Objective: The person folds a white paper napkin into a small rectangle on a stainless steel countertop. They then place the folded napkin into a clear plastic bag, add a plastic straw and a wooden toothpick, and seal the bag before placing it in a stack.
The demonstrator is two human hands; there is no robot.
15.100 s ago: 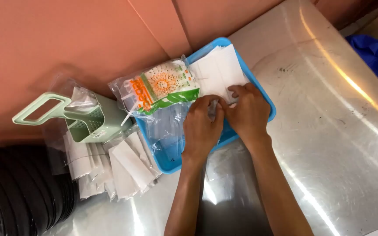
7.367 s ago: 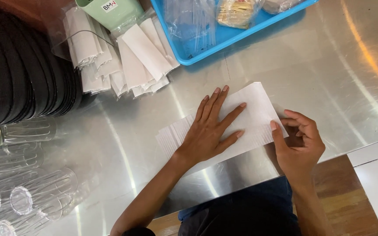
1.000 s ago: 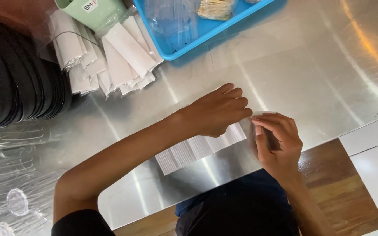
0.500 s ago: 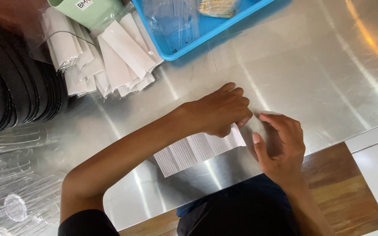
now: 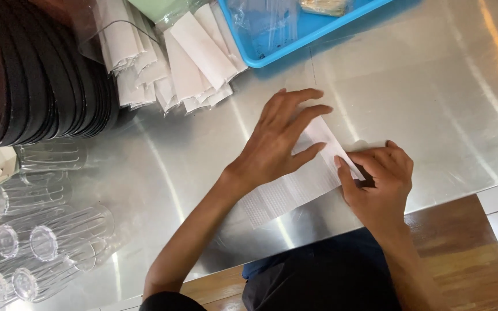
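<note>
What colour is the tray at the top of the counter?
Bright blue tray, shown in the head view, beyond the paper napkin being folded.

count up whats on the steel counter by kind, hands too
hands: 2, left hand and right hand, both on the napkin
white paper napkin being folded: 1
pile of folded napkins: 1
blue tray: 1
stack of black plates: 1
heap of clear plastic cups: 1, cups too overlapped to count
total: 7
</note>
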